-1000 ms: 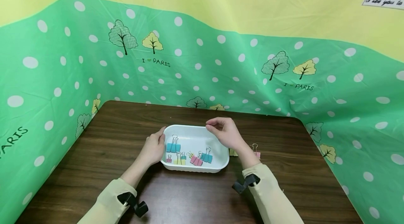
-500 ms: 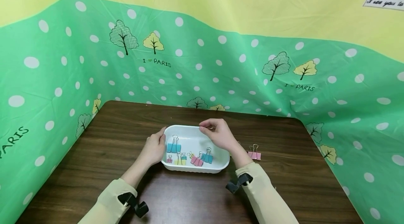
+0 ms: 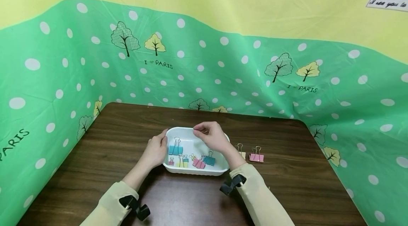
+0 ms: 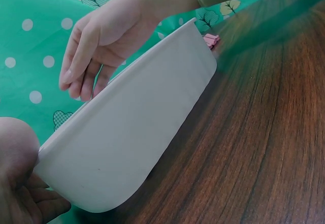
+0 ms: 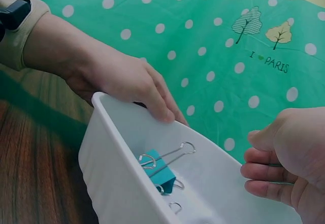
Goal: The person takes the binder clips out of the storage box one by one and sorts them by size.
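Note:
My left hand [image 3: 157, 151] grips the left end of a white plastic tray [image 3: 196, 172], thumb over the rim and fingers underneath. Inside lie several binder clips: a large blue one [image 3: 176, 150] at the left, a pink one [image 3: 199, 163] and another blue one [image 3: 209, 159] towards the front right, with smaller ones between. Over the tray's back right part hovers my right hand [image 3: 213, 137], its thumb and fingers bent close together. In the right wrist view the curled right-hand fingers [image 5: 266, 173] show near the tray wall; I cannot tell whether a small clip sits between them.
To the right of the tray, a pink binder clip [image 3: 256, 157] and a yellow binder clip [image 3: 243, 155], partly behind my wrist, lie on the brown wooden table [image 3: 302, 183]. A green and yellow patterned cloth [image 3: 207, 66] hangs behind the table and along its sides.
My right hand has moved left across the tray, its fingers staying bent. The clips on the table at right have come into fuller view. My left hand and the tray stay in place.

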Available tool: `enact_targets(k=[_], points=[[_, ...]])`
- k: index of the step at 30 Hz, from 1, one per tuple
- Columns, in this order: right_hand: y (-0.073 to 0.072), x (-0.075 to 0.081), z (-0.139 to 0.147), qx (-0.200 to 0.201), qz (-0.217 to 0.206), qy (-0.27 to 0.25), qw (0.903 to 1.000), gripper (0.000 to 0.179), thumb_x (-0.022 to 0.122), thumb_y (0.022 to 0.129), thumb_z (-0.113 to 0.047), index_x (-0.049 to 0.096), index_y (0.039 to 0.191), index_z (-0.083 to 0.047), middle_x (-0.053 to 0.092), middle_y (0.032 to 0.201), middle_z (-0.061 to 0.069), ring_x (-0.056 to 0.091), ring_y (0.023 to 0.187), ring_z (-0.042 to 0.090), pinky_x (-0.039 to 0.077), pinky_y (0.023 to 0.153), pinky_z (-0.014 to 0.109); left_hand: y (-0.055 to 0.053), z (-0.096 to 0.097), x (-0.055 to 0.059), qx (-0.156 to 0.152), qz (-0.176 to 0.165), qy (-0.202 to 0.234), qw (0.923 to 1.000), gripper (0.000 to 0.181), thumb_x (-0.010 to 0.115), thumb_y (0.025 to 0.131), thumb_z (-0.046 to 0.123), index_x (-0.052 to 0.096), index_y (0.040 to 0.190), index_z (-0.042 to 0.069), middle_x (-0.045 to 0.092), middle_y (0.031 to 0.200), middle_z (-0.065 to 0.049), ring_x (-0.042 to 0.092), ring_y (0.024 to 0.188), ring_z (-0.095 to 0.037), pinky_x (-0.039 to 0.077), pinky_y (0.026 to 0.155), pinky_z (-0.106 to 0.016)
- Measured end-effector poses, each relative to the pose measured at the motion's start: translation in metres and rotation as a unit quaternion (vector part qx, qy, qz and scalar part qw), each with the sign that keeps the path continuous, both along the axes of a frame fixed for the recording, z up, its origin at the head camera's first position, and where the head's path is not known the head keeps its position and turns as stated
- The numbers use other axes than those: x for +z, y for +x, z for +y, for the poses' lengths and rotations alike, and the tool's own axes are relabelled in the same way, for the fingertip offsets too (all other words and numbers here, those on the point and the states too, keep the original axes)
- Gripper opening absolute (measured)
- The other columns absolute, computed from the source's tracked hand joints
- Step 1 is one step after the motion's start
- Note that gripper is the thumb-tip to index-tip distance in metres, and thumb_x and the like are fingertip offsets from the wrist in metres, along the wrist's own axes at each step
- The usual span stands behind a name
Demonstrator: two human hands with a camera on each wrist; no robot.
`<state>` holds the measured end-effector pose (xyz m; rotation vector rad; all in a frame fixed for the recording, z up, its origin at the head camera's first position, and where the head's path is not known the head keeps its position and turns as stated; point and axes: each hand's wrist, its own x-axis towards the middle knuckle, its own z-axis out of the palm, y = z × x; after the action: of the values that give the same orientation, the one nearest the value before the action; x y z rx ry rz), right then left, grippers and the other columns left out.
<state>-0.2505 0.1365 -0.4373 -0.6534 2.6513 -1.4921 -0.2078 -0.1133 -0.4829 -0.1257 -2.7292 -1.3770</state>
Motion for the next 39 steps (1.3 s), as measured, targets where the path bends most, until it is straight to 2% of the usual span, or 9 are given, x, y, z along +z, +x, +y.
enact_targets(k=[7, 12, 16, 27, 39], points=[[-0.001, -0.01, -0.016, 0.003, -0.028, -0.005, 0.9996, 0.016, 0.074, 0.101, -0.014, 0.08, 0.11, -0.002, 0.076, 0.095, -0.002, 0.068, 0.087, 0.016, 0.057, 0.076, 0.033, 0.004, 0.004, -0.001, 0.001, -0.005, 0.001, 1.0, 0.047, 0.043, 0.112, 0.012, 0.047, 0.156, -0.004, 0.056, 0.147, -0.029, 0.052, 0.135, -0.046, 0.043, 0.11, -0.062], [-0.003, -0.016, -0.027, 0.013, -0.019, -0.011, 0.9997, 0.014, 0.074, 0.101, -0.012, 0.08, 0.109, -0.003, 0.076, 0.093, 0.0, 0.068, 0.084, 0.014, 0.057, 0.075, 0.03, 0.004, 0.005, -0.003, 0.001, 0.001, 0.002, 1.0, 0.047, 0.044, 0.112, 0.011, 0.048, 0.156, -0.005, 0.057, 0.146, -0.03, 0.055, 0.133, -0.045, 0.044, 0.109, -0.062], [-0.005, -0.017, -0.034, 0.016, -0.015, -0.013, 0.9997, 0.014, 0.074, 0.101, -0.011, 0.08, 0.109, -0.002, 0.076, 0.093, 0.0, 0.068, 0.084, 0.015, 0.058, 0.076, 0.031, 0.003, 0.004, -0.002, 0.002, 0.003, 0.001, 1.0, 0.047, 0.044, 0.112, 0.011, 0.048, 0.155, -0.005, 0.058, 0.144, -0.03, 0.056, 0.131, -0.045, 0.045, 0.108, -0.061], [-0.008, -0.015, -0.048, 0.025, -0.037, 0.007, 0.999, 0.014, 0.074, 0.1, -0.009, 0.079, 0.11, 0.0, 0.075, 0.094, 0.002, 0.069, 0.086, 0.014, 0.058, 0.077, 0.029, 0.0, 0.002, 0.001, 0.003, 0.003, -0.002, 1.0, 0.047, 0.044, 0.113, 0.012, 0.047, 0.156, -0.005, 0.058, 0.145, -0.029, 0.056, 0.131, -0.045, 0.045, 0.107, -0.062], [-0.004, -0.023, -0.061, 0.028, -0.035, 0.03, 0.9985, 0.008, 0.075, 0.099, -0.005, 0.08, 0.104, -0.001, 0.074, 0.09, 0.0, 0.067, 0.083, 0.011, 0.057, 0.076, 0.027, 0.005, 0.003, 0.002, 0.0, 0.015, -0.005, 0.9999, 0.046, 0.045, 0.111, 0.01, 0.049, 0.154, -0.007, 0.062, 0.14, -0.029, 0.06, 0.126, -0.044, 0.048, 0.103, -0.062]])
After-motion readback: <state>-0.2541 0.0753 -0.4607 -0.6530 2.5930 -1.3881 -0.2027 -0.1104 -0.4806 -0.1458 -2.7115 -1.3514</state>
